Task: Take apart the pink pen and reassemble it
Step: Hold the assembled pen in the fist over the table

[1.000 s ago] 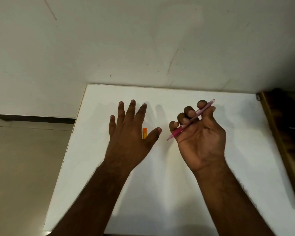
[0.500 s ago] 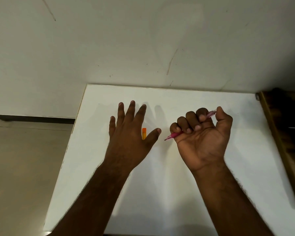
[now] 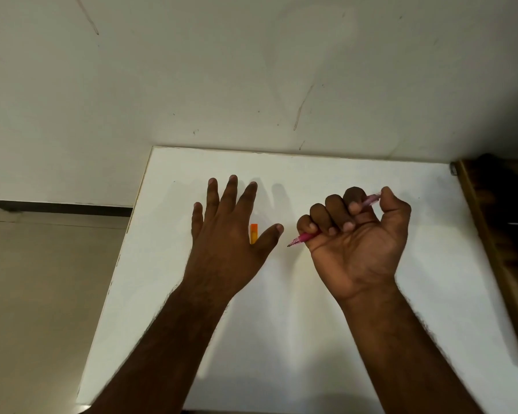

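So far your right hand (image 3: 356, 234) is closed in a fist around the pen (image 3: 304, 236), whose tip pokes out toward the left and whose back end shows by your thumb. Your left hand (image 3: 231, 231) lies open and flat on the table (image 3: 341, 324), holding nothing. An orange piece (image 3: 254, 233) sits beside its thumb. The pen looks whole, so judging by that, either disassembly hasn't begun or it's all done; I can't tell which.

We look down on a white table (image 3: 326, 309) pushed against a pale, scuffed wall (image 3: 251, 70) at 12 o'clock. At 9 o'clock we see beige floor tiles (image 3: 42, 294) under a dark skirting strip (image 3: 66, 207). At 3 o'clock stands dark wooden furniture (image 3: 503, 234), dimly lit
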Action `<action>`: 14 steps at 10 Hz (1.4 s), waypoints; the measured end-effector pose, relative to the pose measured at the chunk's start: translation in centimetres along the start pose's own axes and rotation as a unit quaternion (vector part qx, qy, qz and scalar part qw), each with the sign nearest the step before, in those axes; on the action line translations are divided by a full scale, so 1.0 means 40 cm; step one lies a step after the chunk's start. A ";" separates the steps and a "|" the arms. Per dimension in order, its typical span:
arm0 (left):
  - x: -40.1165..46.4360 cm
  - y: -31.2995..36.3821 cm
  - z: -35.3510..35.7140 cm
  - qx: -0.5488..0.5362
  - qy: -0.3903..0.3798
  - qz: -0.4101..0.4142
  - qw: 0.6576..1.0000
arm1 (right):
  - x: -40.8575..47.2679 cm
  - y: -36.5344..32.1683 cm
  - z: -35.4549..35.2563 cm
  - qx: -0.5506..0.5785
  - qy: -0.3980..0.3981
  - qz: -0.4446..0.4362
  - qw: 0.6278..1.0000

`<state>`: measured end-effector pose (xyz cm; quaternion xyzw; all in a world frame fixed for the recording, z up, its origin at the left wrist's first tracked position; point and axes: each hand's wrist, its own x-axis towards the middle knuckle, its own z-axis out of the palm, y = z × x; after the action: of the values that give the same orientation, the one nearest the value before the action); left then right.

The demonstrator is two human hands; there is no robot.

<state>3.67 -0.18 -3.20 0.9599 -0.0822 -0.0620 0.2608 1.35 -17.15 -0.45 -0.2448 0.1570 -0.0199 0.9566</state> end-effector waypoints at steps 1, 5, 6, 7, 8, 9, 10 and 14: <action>0.001 0.002 -0.002 0.001 0.001 -0.001 1.000 | -0.001 0.000 0.001 0.003 -0.004 0.007 1.000; 0.000 0.005 -0.003 0.003 0.002 0.000 1.000 | -0.002 0.000 -0.002 -0.005 -0.006 0.007 1.000; -0.001 0.003 -0.001 0.000 0.003 0.000 1.000 | -0.003 0.000 -0.002 0.001 -0.009 0.012 1.000; -0.001 0.003 -0.001 0.000 0.005 0.001 1.000 | -0.003 0.000 -0.002 -0.007 -0.004 0.007 1.000; 0.000 0.002 -0.001 0.000 0.005 0.002 1.000 | -0.003 0.001 0.001 -0.005 -0.003 0.008 1.000; 0.001 0.002 0.000 0.000 0.002 0.001 1.000 | -0.002 0.001 0.001 -0.016 0.008 0.002 1.000; 0.000 0.000 0.000 0.001 0.002 0.001 1.000 | -0.002 0.001 0.000 -0.015 0.004 0.005 1.000; 0.002 0.000 0.006 0.004 0.000 0.000 1.000 | -0.001 0.002 -0.005 -0.025 -0.004 0.009 1.000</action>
<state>3.70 -0.31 -3.39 0.9609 -0.0828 -0.0618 0.2569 1.25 -17.16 -0.63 -0.2669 0.1559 -0.0062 0.9510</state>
